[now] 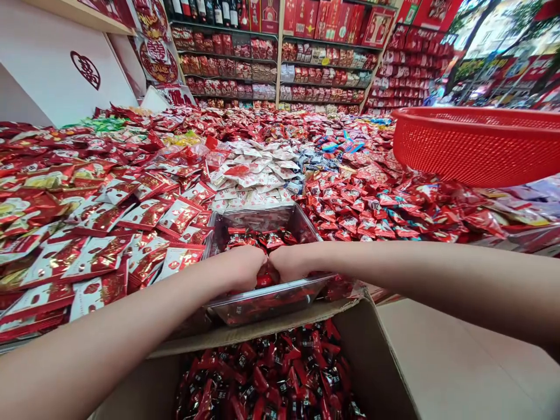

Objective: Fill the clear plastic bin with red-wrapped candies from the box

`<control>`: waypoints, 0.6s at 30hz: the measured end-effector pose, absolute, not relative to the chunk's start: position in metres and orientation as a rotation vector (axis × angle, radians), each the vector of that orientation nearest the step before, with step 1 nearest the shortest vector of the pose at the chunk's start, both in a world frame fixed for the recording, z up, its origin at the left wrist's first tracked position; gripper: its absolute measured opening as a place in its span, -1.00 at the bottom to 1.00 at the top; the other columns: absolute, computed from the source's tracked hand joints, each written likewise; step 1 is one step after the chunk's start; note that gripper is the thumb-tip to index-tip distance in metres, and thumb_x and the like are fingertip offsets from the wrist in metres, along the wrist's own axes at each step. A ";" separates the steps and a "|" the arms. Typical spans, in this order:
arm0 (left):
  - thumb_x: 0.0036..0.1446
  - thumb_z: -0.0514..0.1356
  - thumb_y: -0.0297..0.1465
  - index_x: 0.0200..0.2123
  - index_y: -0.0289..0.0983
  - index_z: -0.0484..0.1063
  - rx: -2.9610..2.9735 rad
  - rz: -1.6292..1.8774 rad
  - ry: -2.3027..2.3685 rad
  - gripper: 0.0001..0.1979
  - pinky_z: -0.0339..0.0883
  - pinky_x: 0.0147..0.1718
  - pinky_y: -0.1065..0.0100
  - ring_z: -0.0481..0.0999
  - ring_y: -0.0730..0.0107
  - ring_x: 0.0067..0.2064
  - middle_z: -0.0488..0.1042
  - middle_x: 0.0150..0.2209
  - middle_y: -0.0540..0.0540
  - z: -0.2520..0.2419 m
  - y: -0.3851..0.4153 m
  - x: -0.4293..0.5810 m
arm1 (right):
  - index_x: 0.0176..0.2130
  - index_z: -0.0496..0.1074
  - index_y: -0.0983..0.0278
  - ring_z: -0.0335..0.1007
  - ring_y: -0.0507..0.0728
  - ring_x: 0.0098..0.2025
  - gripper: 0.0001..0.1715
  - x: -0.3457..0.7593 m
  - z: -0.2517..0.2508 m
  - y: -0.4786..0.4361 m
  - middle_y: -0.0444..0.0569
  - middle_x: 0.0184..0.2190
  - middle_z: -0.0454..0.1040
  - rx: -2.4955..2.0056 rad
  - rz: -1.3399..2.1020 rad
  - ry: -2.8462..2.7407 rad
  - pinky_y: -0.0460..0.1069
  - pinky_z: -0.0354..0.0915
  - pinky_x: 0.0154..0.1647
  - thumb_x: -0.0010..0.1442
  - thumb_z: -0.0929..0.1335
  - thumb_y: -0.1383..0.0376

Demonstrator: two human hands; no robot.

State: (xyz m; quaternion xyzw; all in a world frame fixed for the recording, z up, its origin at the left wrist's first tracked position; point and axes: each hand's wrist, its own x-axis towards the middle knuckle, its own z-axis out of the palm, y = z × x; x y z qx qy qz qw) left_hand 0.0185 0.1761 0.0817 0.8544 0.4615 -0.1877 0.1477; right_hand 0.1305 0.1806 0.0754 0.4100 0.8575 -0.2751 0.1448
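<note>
My left hand [247,267] and my right hand [291,262] meet inside a clear plastic bin [266,296], side by side over red-wrapped candies [272,238]. Both hands are curled with the fingers pointing down, so their fingertips are hidden and I cannot make out what they hold. Just in front of the bin, closer to me, an open cardboard box [380,344] contains many dark red and black wrapped candies [262,379]. The box's near side lies outside the view.
Red and white packets [144,213] are heaped left of the bin, white packets [258,169] behind it, red candies [350,201] to its right. A red mesh basket [476,149] rests on the right heap. Stocked shelves [280,64] line the back; pale floor [464,356] shows at lower right.
</note>
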 end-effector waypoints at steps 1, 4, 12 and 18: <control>-0.25 0.07 -0.47 -0.47 -0.29 0.45 2.466 -0.541 1.313 -0.79 0.15 -0.59 0.41 0.41 0.29 -0.49 0.48 -0.49 -0.13 0.082 0.176 0.017 | -0.59 0.41 0.35 0.13 -0.02 -0.60 -0.88 0.131 0.076 0.181 -0.18 -0.72 0.26 1.169 -0.792 2.464 -0.10 0.12 -0.53 -0.32 0.38 0.46; -0.27 0.07 -0.42 -0.53 -0.27 0.44 2.468 -0.564 1.261 -0.82 0.10 -0.63 0.42 0.33 0.37 -0.57 0.44 -0.57 -0.07 0.085 0.174 0.013 | -0.54 0.43 0.37 0.14 -0.02 -0.60 -0.83 0.133 0.080 0.180 -0.15 -0.68 0.30 1.117 -0.779 2.386 -0.09 0.13 -0.54 -0.32 0.40 0.39; -0.27 0.08 -0.37 -0.59 -0.28 0.42 2.400 -0.638 1.216 -0.84 0.04 -0.67 0.46 0.17 0.49 -0.62 0.37 -0.62 -0.02 0.093 0.168 0.012 | -0.69 0.39 0.37 0.05 -0.07 -0.66 -0.90 0.131 0.083 0.175 -0.22 -0.83 0.14 1.156 -0.800 2.378 -0.10 0.08 -0.55 -0.25 0.38 0.37; -0.28 0.10 -0.34 -0.52 -0.25 0.44 2.330 -0.709 1.193 -0.80 0.05 -0.70 0.49 0.24 0.48 -0.60 0.41 -0.59 0.00 0.103 0.166 0.015 | -0.72 0.39 0.37 0.08 -0.08 -0.69 -0.78 0.136 0.085 0.174 -0.21 -0.85 0.17 1.175 -0.857 2.319 -0.11 0.10 -0.55 -0.18 0.35 0.29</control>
